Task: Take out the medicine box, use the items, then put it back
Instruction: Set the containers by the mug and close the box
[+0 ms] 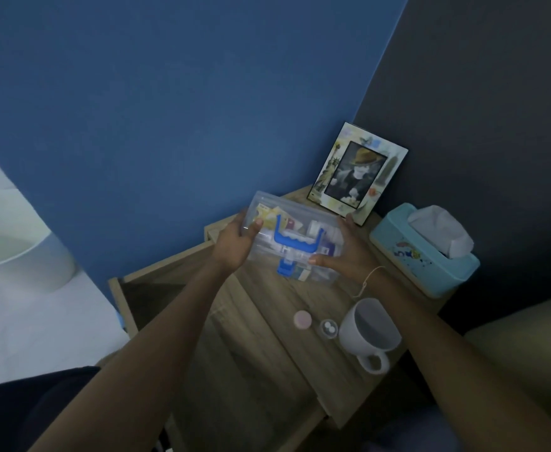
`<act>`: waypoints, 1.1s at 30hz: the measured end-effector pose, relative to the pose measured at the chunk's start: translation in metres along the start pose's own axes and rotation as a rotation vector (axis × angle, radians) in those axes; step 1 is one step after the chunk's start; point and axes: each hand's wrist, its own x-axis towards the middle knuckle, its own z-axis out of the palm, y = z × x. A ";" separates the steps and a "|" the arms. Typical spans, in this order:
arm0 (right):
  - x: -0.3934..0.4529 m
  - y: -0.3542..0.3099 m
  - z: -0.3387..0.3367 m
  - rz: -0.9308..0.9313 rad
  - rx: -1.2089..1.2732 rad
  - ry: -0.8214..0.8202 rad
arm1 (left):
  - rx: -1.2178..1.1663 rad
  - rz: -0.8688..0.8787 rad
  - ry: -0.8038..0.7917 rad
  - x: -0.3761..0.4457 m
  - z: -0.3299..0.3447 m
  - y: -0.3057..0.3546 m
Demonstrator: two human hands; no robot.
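Head view: both hands [235, 243] clasp clear plastic medicine box [292, 236].

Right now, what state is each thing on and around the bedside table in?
Clear plastic medicine box with blue handle: lid shut, held at both ends.
Left hand: gripping the box's left end.
Right hand: gripping the box's right end.
Wooden drawer: open.
White ceramic mug: upright, contents unclear.
Small clear pill case: open, pills inside.
Pink round lid: off, lying beside it.
Light blue tissue box: tissue sticking out.
Picture frame: standing.

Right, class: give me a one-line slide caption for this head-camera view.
Both hands, left hand and right hand, hold a clear medicine box above a wooden nightstand.
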 end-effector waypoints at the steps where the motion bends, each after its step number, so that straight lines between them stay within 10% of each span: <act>1: -0.001 0.000 0.001 -0.009 0.007 0.000 | 0.003 0.004 0.004 -0.001 0.001 0.000; 8: -0.003 -0.002 -0.001 -0.015 0.018 0.002 | 0.212 0.123 0.049 -0.010 0.009 0.004; 15: -0.002 0.000 0.003 -0.013 0.009 0.034 | 0.949 0.776 -0.054 -0.030 0.009 -0.010; 33: -0.022 0.002 0.006 -0.059 -0.410 -0.020 | 1.069 0.861 0.050 -0.028 0.009 -0.020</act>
